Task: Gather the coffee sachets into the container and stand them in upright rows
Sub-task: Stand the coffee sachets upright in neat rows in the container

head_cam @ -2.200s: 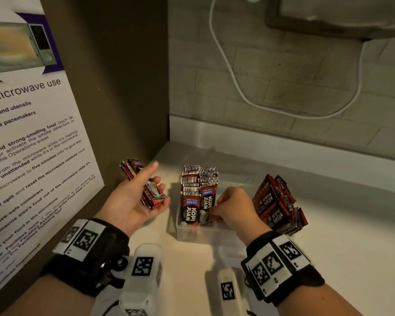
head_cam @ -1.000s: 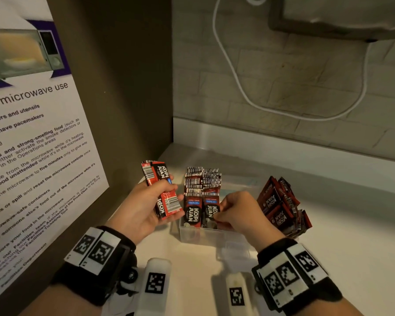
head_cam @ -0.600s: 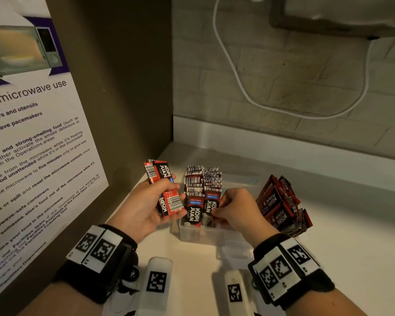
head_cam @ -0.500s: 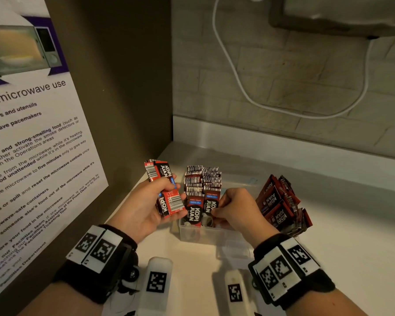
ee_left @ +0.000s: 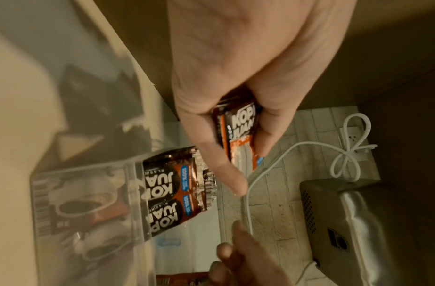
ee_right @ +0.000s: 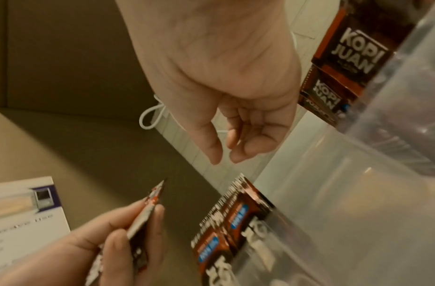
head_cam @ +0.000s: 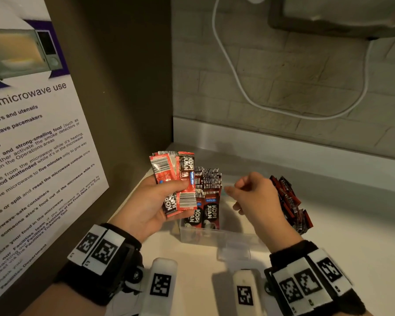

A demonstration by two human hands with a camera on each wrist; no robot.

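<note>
Red and black coffee sachets (head_cam: pixel 207 201) stand upright in two tight rows at the left end of a clear plastic container (head_cam: pixel 224 238) on a pale counter (head_cam: pixel 328 258). The right part of the container holds nothing that we can see.

Our left hand (head_cam: pixel 146 208) grasps a small fan of sachets (head_cam: pixel 177 181), thumb across the front and fingers behind, raised just left of the container and above its rim. In the left wrist view the thumb and fingers pinch the bundle near its lower end.

Our right hand (head_cam: pixel 255 197) hovers over the container's open part, fingers loosely curled with the thumb near the fingertips, holding nothing. It is near the held bundle but not touching it.

A loose pile of more sachets (head_cam: pixel 287 201) leans on the counter just right of the container, behind the right hand.

We judge the step in hand to be feeding the held bundle into the rows. The next move probably calls for the right hand to take a sachet or two from the left and slot them upright against the standing rows.

A microwave-use poster (head_cam: pixel 32 133) hangs on the left wall; a white cable (head_cam: pixel 237 80) loops across the tiled back wall.
</note>
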